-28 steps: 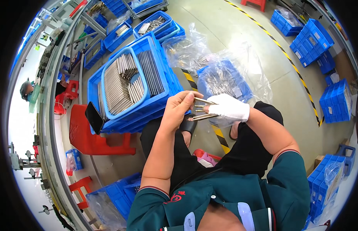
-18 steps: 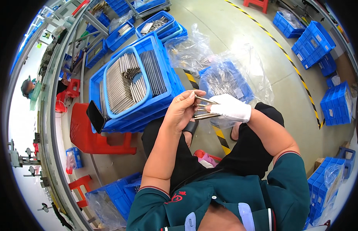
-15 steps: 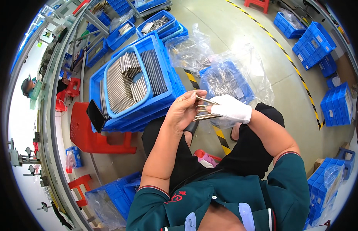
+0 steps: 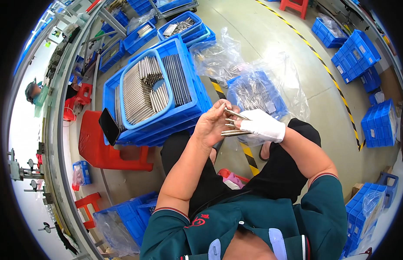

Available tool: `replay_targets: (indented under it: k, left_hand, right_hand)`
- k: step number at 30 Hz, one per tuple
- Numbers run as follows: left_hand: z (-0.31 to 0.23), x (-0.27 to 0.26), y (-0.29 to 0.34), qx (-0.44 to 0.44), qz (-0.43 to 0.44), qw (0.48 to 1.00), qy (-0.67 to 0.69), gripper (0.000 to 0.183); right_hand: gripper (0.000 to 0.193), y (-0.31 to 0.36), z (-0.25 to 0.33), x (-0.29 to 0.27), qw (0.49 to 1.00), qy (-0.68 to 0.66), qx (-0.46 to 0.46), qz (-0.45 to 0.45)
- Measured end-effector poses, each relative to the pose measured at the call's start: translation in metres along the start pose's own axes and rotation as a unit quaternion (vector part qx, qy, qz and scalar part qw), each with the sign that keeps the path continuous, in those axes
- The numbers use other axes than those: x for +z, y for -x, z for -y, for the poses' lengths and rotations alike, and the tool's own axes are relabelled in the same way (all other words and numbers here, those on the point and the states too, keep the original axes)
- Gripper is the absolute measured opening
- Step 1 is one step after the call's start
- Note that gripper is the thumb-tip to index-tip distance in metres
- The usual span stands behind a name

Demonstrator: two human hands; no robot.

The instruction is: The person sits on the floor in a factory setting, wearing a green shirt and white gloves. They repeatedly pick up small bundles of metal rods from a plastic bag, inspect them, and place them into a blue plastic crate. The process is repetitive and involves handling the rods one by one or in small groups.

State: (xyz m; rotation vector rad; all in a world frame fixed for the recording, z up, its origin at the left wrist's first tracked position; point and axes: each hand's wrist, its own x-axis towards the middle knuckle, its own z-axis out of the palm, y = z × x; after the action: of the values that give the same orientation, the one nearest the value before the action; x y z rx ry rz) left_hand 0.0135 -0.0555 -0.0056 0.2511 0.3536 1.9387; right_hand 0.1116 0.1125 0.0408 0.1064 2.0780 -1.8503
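Note:
Several slim metal rods point(image 4: 234, 132) are held out in front of my knees, fanned a little apart at their left ends. My right hand point(image 4: 264, 125), in a white glove, is closed around their right ends. From the left, my bare left hand point(image 4: 211, 122) pinches the end of the top rod point(image 4: 236, 114) between thumb and fingers. Its other fingers are curled behind the lower rods and partly hidden. Beyond my left hand, a light blue tray point(image 4: 170, 89) of stacked metal rods rests in a blue crate point(image 4: 193, 92), beside a row of darker rods point(image 4: 176, 78).
A plastic-lined blue crate point(image 4: 277, 96) of loose rods lies on the floor beyond my hands. A dark phone-like slab point(image 4: 109, 126) leans at the tray's near corner. A red stool point(image 4: 94, 141) stands left. Blue crates point(image 4: 356, 56) line the right side. Another person point(image 4: 33, 92) is far left.
The view has shifted slightly, and both hands appear a little further right. My left thumb and fingers have moved slightly at the top rod's end. Both hands stay on the rods.

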Motion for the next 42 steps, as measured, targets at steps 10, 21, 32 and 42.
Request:
replay_targets:
  k: [10,21,32,42]
  left_hand:
    - [-0.001,0.001,0.002,0.061,-0.151,0.968,-0.193,0.009]
    - [-0.011,0.02,0.004,0.131,-0.183,0.835,-0.502,0.023]
    - [-0.025,0.031,0.022,0.274,-0.257,0.676,-0.634,0.024]
    - [-0.019,0.0,0.029,0.08,-0.231,0.579,-0.778,0.029]
  right_hand:
    - [0.028,-0.004,-0.012,0.001,0.998,0.057,-0.019,-0.028]
    - [0.028,-0.006,-0.001,-0.007,0.999,0.031,0.023,-0.015]
    - [0.028,-0.008,-0.01,-0.013,0.972,-0.234,0.022,-0.011]
    - [0.011,-0.053,0.053,0.001,0.947,-0.306,0.017,0.101]
